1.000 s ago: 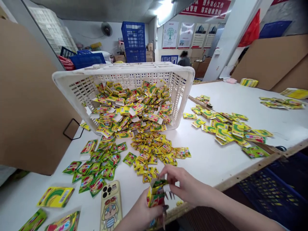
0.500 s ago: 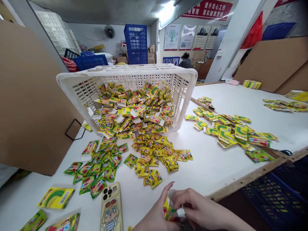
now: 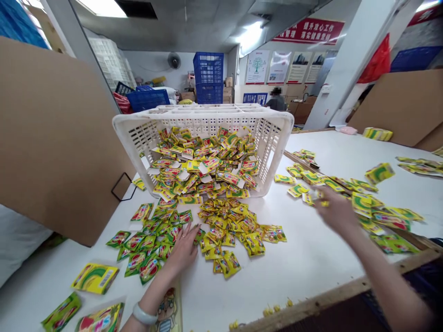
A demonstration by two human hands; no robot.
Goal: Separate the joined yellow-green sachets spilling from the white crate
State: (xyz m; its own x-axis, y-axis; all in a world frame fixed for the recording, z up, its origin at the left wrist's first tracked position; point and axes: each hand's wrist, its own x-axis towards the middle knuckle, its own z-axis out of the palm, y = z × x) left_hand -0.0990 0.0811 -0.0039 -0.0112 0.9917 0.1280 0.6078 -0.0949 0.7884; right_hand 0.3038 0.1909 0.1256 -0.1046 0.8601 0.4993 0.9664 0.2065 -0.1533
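My left hand [image 3: 182, 249] spreads over the green packets [image 3: 148, 246], fingers apart; my right hand [image 3: 334, 210] blurs over the yellow boxes [image 3: 362, 203], its grip unclear.

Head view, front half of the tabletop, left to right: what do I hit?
Flat yellow carton with barcode → left hand → heap of small yellow sachets → right hand → green packets by the wooden edge.

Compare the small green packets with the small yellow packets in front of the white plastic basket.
The small green packets lie left of the small yellow packets. Green packets bear big red fruit prints; yellow packets, finer ones. Both are shiny, heaped on the white tabletop.
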